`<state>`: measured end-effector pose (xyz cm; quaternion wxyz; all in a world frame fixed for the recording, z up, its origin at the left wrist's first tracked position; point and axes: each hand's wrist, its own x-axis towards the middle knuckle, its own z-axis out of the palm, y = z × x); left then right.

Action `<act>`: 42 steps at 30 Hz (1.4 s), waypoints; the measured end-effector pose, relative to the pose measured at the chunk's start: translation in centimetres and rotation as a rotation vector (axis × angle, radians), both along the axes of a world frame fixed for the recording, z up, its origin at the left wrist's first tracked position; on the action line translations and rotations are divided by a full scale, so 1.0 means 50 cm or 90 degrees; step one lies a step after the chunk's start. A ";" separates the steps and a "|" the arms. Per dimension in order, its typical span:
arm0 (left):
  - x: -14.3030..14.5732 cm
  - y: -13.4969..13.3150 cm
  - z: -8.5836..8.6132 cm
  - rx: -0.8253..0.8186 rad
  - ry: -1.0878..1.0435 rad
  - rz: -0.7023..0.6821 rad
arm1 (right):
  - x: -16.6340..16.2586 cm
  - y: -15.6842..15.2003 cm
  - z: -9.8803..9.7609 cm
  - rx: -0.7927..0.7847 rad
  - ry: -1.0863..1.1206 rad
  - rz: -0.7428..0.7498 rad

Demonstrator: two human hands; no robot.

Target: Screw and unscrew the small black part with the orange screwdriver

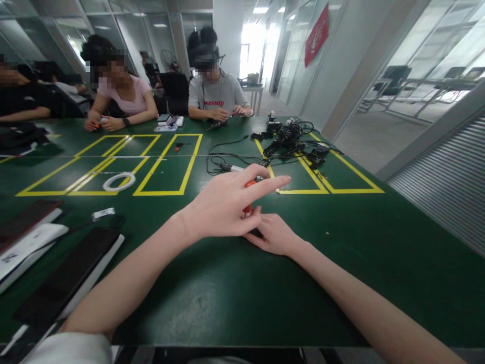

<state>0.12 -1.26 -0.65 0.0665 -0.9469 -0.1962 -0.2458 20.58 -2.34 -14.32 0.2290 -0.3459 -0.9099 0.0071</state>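
Note:
My left hand is over the middle of the table, its fingers partly stretched past an orange-handled tool held upright between thumb and fingers. Only part of the orange handle shows; its lower end is hidden, so its exact kind is unclear. My right hand rests low on the table just right of and below the left, fingers pinched together beneath the tool. Whatever those fingertips hold is covered by the left hand. Just beyond my left hand lies a black-and-silver cylindrical piece with a cable.
Tangled black cables lie at the back right. Yellow tape marks rectangles on the green table. A white ring sits left of centre. Phones and power banks, including a black phone, lie at left. Several people sit across the table.

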 end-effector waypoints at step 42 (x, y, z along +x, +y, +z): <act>-0.009 0.006 0.014 -0.083 -0.004 -0.031 | 0.009 0.002 0.013 0.012 0.001 0.043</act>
